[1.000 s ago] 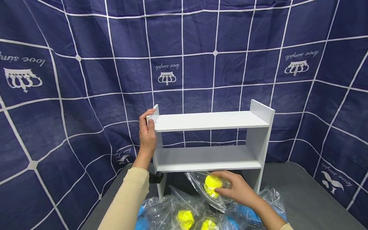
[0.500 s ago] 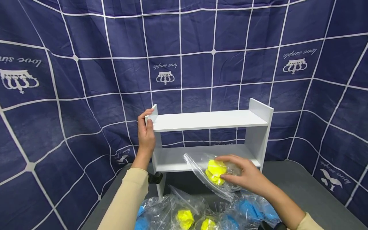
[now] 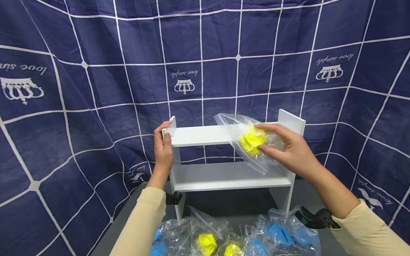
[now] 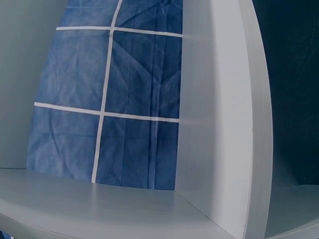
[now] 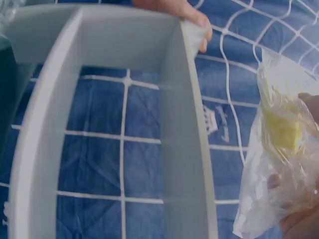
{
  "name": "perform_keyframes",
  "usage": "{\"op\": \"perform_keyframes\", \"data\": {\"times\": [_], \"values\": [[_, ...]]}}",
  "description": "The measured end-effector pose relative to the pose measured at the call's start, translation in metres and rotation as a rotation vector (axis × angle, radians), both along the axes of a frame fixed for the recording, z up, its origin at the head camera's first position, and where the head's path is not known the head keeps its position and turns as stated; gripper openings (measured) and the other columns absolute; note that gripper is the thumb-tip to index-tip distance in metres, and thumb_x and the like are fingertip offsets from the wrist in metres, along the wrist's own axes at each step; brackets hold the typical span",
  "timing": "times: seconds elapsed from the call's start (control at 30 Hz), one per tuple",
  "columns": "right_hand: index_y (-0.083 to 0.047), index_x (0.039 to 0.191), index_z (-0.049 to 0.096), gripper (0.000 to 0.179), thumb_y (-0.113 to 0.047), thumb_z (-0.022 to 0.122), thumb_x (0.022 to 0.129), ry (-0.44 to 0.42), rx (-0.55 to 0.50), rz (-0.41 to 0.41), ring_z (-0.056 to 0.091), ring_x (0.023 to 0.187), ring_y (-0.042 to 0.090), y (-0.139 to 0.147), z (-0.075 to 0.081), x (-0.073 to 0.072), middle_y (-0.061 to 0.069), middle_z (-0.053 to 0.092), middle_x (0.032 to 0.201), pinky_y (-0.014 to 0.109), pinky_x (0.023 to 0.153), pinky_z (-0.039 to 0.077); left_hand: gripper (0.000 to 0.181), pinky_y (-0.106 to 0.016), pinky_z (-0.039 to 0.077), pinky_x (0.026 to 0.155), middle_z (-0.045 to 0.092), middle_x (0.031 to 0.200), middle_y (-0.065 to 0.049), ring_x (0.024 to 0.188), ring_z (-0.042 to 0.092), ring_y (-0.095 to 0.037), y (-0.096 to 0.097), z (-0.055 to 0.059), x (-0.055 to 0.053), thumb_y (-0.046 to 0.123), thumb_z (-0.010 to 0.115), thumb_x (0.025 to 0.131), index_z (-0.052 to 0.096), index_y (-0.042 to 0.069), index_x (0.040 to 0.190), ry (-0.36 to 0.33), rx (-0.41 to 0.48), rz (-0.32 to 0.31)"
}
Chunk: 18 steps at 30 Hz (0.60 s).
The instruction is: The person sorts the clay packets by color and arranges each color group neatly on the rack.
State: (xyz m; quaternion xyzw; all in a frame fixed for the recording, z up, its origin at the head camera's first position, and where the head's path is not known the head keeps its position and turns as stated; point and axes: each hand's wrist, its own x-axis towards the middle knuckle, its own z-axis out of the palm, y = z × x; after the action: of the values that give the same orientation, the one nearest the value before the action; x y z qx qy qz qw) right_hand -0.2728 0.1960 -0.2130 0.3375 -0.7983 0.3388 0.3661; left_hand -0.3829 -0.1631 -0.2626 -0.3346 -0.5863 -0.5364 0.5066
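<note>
A clear zip bag [image 3: 234, 133] with a crumpled yellow lump [image 3: 252, 140] inside is pinched by my right hand [image 3: 293, 147] between thumb and fingers. It hangs in front of the top board of a small white shelf [image 3: 205, 136]. In the right wrist view the bag [image 5: 259, 184] shows at the right, beside the shelf's boards. My left hand [image 3: 163, 145] grips the upper end of the shelf's left side panel, thumb in front and fingers behind. The left wrist view shows the shelf's inner boards [image 4: 234, 124], not the hand.
Several clear bags lie in front of the shelf, some with yellow lumps [image 3: 206, 244] and others with blue lumps [image 3: 279, 233]. They rest on a dark grey surface [image 3: 105, 238]. A navy cloth [image 3: 221, 81] with white grid lines hangs behind and at both sides.
My right hand has raised the bag with the yellow lump from the pile in front, past the middle board to the top board's height, shifting slightly right. My left hand keeps its grip.
</note>
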Motion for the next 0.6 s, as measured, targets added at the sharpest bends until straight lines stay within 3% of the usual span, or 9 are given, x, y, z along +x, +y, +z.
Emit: {"op": "perform_keyframes", "data": {"times": [0.13,0.3,0.4,0.6], "values": [[-0.028,0.130,0.059,0.054,-0.015,0.076,0.081,-0.017,-0.026,-0.112,0.053,0.113,0.002,0.008,0.015,-0.013,0.001,0.063,0.129,0.012,0.086,0.037,0.024,-0.028,0.033,0.111,0.050,0.132,-0.021,0.133,0.041,-0.028,0.000,0.000,-0.001,0.001,0.036,0.100,0.043,-0.007,0.121,0.001,0.006,-0.010],[-0.031,0.135,0.054,0.053,-0.023,0.072,0.085,-0.081,-0.050,-0.254,0.054,0.118,0.025,0.017,0.027,-0.031,0.006,0.057,0.137,0.032,0.080,0.040,0.023,-0.027,0.033,0.110,0.050,0.132,-0.022,0.133,0.042,-0.029,0.000,0.000,-0.002,0.000,0.037,0.099,0.043,-0.007,0.120,0.003,0.015,-0.015],[-0.029,0.135,0.054,0.052,-0.021,0.071,0.086,-0.093,-0.044,-0.302,0.054,0.116,0.033,0.022,0.028,-0.042,0.012,0.056,0.136,0.043,0.078,0.041,0.023,-0.027,0.033,0.111,0.050,0.132,-0.020,0.133,0.042,-0.027,0.000,0.001,-0.001,0.001,0.037,0.100,0.043,-0.006,0.121,-0.002,0.013,-0.009],[-0.017,0.130,0.058,0.046,-0.016,0.070,0.085,-0.061,0.017,-0.352,0.054,0.118,0.038,0.022,0.023,-0.060,0.019,0.059,0.128,0.054,0.090,0.042,0.024,-0.027,0.032,0.111,0.051,0.132,-0.020,0.132,0.043,-0.026,0.000,-0.001,0.000,0.003,0.037,0.100,0.043,-0.006,0.121,0.005,0.011,0.000]]}}
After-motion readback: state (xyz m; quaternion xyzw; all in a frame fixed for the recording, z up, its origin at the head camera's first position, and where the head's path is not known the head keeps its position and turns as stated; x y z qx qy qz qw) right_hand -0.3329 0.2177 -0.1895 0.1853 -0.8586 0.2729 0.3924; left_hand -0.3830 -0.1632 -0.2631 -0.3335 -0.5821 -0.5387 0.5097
